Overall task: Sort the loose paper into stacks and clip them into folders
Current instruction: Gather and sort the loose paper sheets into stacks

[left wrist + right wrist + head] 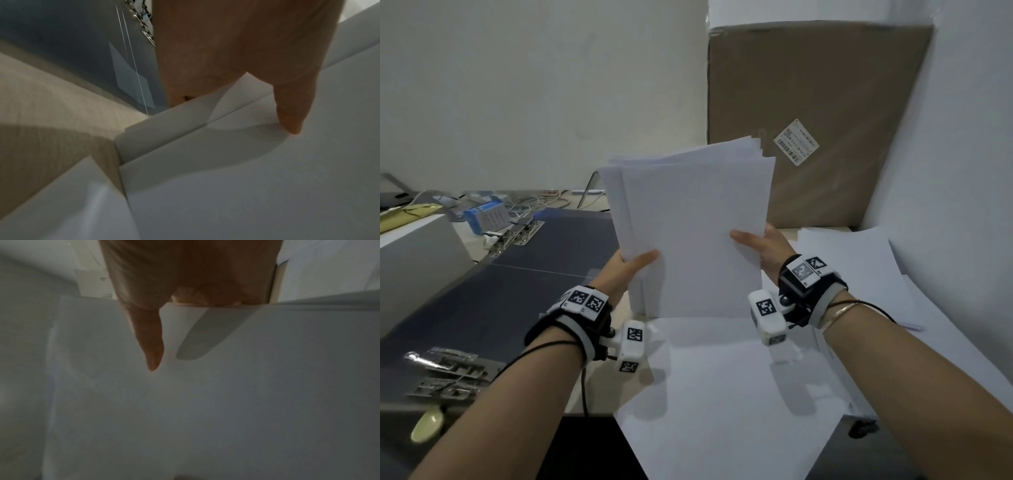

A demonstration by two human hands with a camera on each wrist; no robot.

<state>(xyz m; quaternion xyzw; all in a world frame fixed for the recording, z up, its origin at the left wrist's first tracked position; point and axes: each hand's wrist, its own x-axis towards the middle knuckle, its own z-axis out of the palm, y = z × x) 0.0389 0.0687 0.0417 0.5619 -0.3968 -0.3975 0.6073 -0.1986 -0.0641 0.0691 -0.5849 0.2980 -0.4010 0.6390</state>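
Observation:
A stack of white paper (695, 222) stands upright on its lower edge, above the sheets lying on the desk. My left hand (631, 265) grips its left side, thumb across the front sheet and fingers hidden behind. My right hand (756, 245) grips the right side the same way. In the left wrist view the thumb (292, 110) presses on the stack of paper (246, 178), whose sheets sit unevenly. In the right wrist view the thumb (152, 344) lies on the front sheet (205, 402). Dark open folders (493, 291) with metal clips (448, 377) lie to the left.
Loose white sheets (722, 394) cover the desk in front and more loose sheets (859, 274) spread to the right. A large cardboard box (815, 113) leans against the back wall. A blue box (484, 214), cables and a second clip mechanism (517, 233) lie at the back left.

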